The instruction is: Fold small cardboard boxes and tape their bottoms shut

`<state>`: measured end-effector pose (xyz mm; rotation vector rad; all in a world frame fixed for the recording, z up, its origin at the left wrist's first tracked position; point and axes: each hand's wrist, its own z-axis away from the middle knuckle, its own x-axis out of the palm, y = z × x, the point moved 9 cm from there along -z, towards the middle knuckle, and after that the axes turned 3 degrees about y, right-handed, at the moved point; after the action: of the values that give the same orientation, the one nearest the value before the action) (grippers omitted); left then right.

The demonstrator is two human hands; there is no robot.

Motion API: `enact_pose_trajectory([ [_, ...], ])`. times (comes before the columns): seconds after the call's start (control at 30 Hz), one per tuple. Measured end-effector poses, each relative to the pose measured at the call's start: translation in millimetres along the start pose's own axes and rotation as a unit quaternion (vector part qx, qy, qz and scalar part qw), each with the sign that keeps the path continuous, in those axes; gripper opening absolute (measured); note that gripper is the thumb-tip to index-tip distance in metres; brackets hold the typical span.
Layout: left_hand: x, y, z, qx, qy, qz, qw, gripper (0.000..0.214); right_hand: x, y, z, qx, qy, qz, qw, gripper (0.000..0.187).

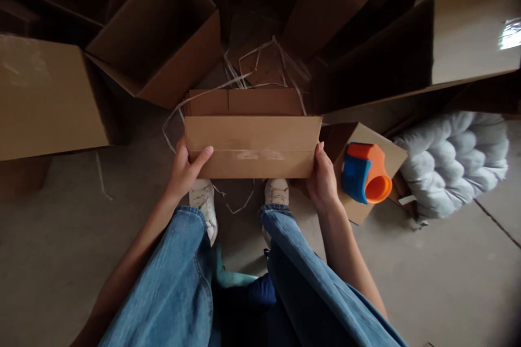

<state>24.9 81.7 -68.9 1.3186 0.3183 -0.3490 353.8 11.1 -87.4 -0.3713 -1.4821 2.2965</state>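
Observation:
Between my two hands is a brown cardboard box, held above the floor just over my shoes. A strip of shiny tape runs along its near face. My left hand grips the box's left end, thumb lying on the near face and the other fingers out of sight behind it. At the right end my right hand presses against the side, fingertips at the edge. White plastic strapping lies loosely tangled behind the box, with a loop hanging at its left.
Open cardboard boxes crowd the far side, with a large carton at left and another at right. An orange and blue object rests on a smaller box. Beside it lies a grey tufted cushion on the concrete floor.

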Motion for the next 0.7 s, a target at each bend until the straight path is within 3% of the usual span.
enact_pose_trajectory([
  [0.13, 0.5, 3, -2, 0.016, 0.008, 0.008, 1.0, 0.066, -2, 11, 0, -0.01, -0.013, 0.018, 1.0, 0.055],
  [0.27, -4.3, 10, 1, 0.041, 0.054, -0.011, 0.998, 0.076, -14, 18, -1, -0.036, 0.006, 0.072, 0.997, 0.053],
  [0.4, -12.7, 12, 7, 0.017, 0.093, -0.052, 0.994, 0.065, -15, 28, -1, -0.021, -0.015, 0.098, 0.995, 0.061],
  [0.57, -13.0, 6, 5, -0.028, 0.06, -0.08, 0.995, 0.037, -8, 26, 0, -0.012, -0.038, 0.072, 0.997, 0.065],
  [0.7, -10.7, 6, 0, -0.04, 0.054, -0.081, 0.994, 0.036, 0, 14, -1, -0.017, -0.033, 0.077, 0.996, 0.068],
])
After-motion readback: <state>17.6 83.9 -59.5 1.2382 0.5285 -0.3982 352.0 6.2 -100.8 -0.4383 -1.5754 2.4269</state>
